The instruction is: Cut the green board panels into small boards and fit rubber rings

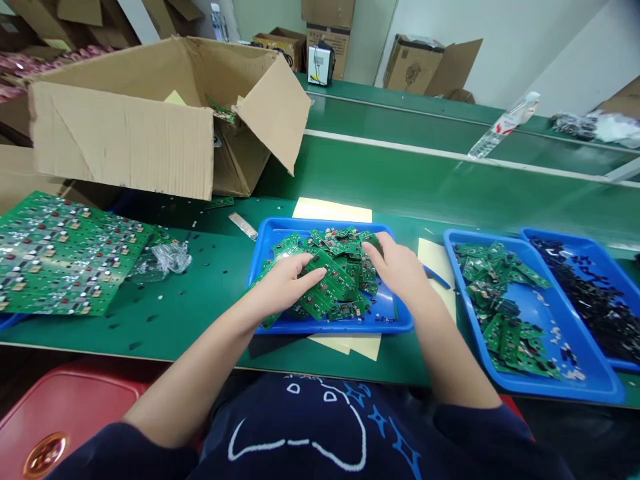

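Observation:
A blue tray (270, 235) in front of me holds a heap of small green circuit boards (340, 273). My left hand (285, 283) rests on the left side of the heap, its fingers curled onto the boards. On the right side, my right hand (397, 267) has its fingers bent down into the pile near the tray's far rim. Both hands press on the boards from either side. Yellow paper (333, 210) lies under the tray.
A large panel of joined circuit boards (65, 250) lies at the left, with a crumpled plastic bag (167, 257) beside it. An open cardboard box (150, 113) stands behind. Right: a blue tray of boards (545, 313), another with black parts (600, 300). A plastic bottle (503, 127) lies on the conveyor.

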